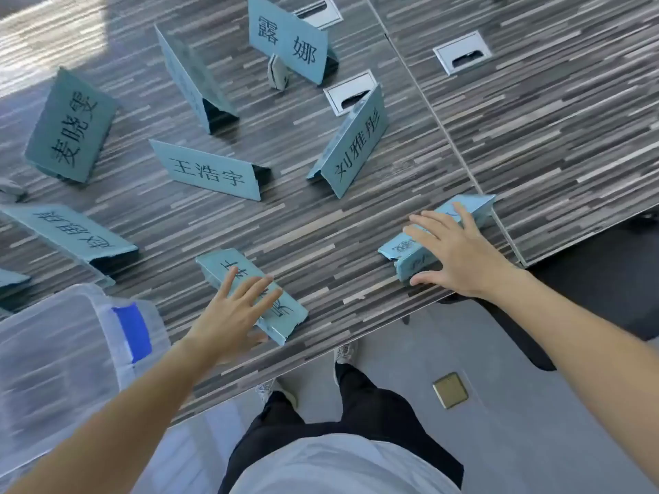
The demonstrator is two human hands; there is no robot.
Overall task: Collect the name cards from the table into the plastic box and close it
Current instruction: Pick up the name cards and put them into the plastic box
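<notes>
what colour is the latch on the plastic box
Bright blue; the latch sits on the clear plastic box, seen in the head view.

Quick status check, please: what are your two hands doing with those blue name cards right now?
Left hand spread on near card, right hand on card at table edge. Neither lifted. Plastic box at left. Nothing blocking.

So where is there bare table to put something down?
Bare: the strip between the left hand and right hand, and the right table section beyond the seam. Crowded: the name cards filling the far left.
</notes>
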